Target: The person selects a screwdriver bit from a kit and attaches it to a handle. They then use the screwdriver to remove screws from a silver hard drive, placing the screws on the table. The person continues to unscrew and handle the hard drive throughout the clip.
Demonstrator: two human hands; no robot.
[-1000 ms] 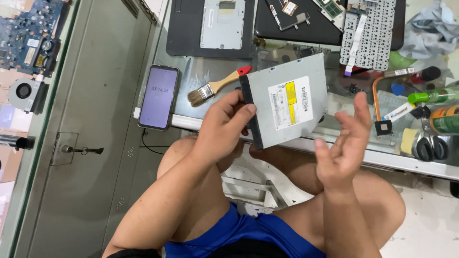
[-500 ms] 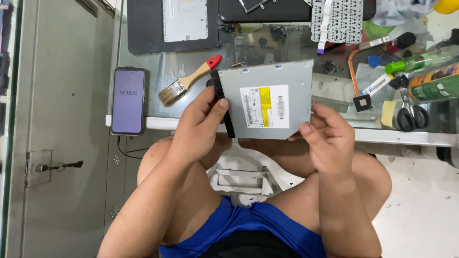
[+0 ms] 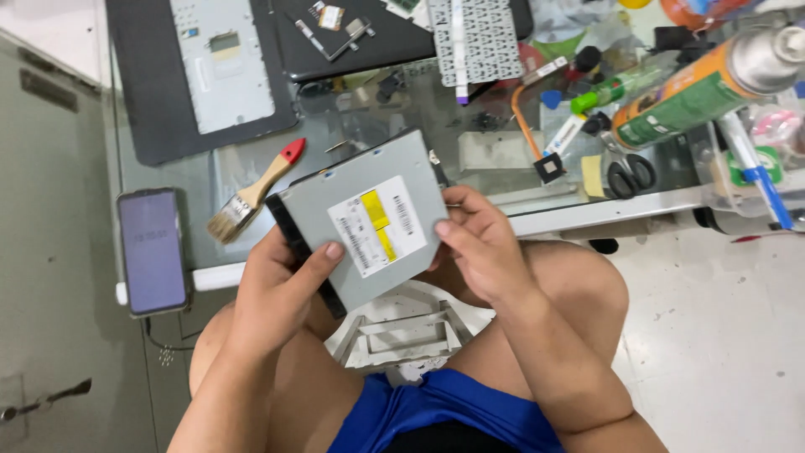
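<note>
— How will that drive handle?

— The slim optical drive [image 3: 365, 220] you're holding looks like a thin sheet-metal case: stiff and flat, and I'd judge it fairly light. The bare grey metal seems smooth, so it may slip if you pinch only the faces. The black bezel edge at the lower left is plastic and probably the weaker part. Take it by the long edges and corners, not by the yellow-and-white label.

— Where is it right now?

— Up in the air over your lap, tilted, just in front of the near edge of the glass table [image 3: 587, 210]. It touches nothing but your hands.

— And the hands?

— Your left hand [image 3: 281, 289] is wrapped around the lower-left side, with its thumb lying flat across the top face beside the label. Your right hand [image 3: 474, 243] grips the right edge, fingers curled, the thumb tip pressing the top near the label's corner. Both are closed on the drive; neither is loose.

— Anything close by?

— A paintbrush [image 3: 256, 191] with a red handle tip lies on the table just beyond the drive, and a phone [image 3: 152, 250] rests to its left.
</note>
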